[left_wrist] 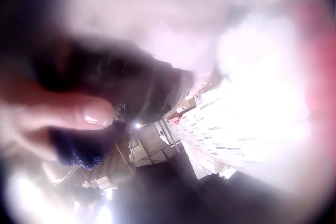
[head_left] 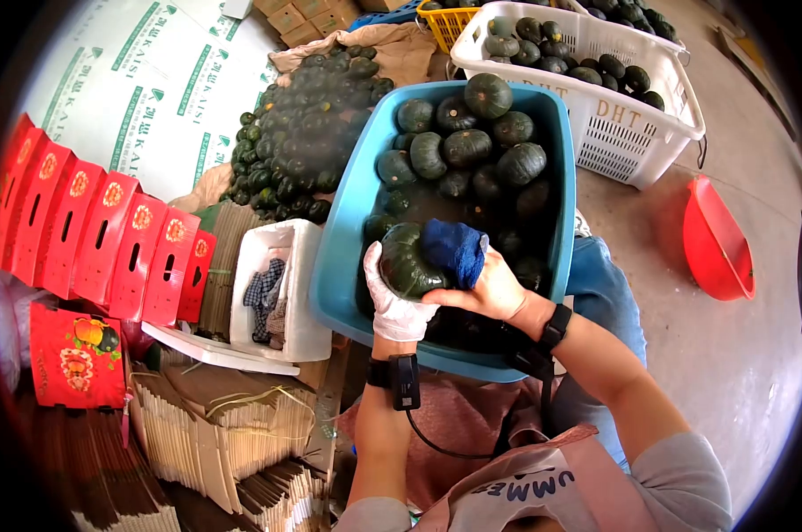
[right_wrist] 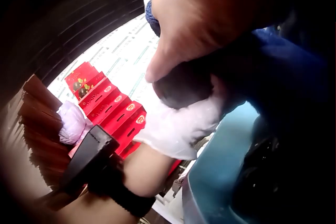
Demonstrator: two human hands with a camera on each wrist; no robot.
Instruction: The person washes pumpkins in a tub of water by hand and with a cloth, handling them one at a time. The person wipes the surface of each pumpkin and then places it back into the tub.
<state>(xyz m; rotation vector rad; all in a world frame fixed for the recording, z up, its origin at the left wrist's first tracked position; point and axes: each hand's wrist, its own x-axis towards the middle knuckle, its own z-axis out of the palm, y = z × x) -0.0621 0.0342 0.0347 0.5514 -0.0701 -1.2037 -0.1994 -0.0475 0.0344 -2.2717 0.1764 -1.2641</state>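
Observation:
A dark green pumpkin is held above the near part of a blue tub of pumpkins. The left hand, in a white glove, grips it from the left and below; the same glove shows under the pumpkin in the right wrist view. The bare right hand holds a dark blue cloth against the pumpkin's right side, its thumb on the skin. In the left wrist view the pumpkin is blurred, with the thumb and cloth beside it.
White crates of pumpkins stand behind at the right, a red basin on the floor. Left are a pumpkin pile, a foam box with cloths, red cartons and stacked cardboard.

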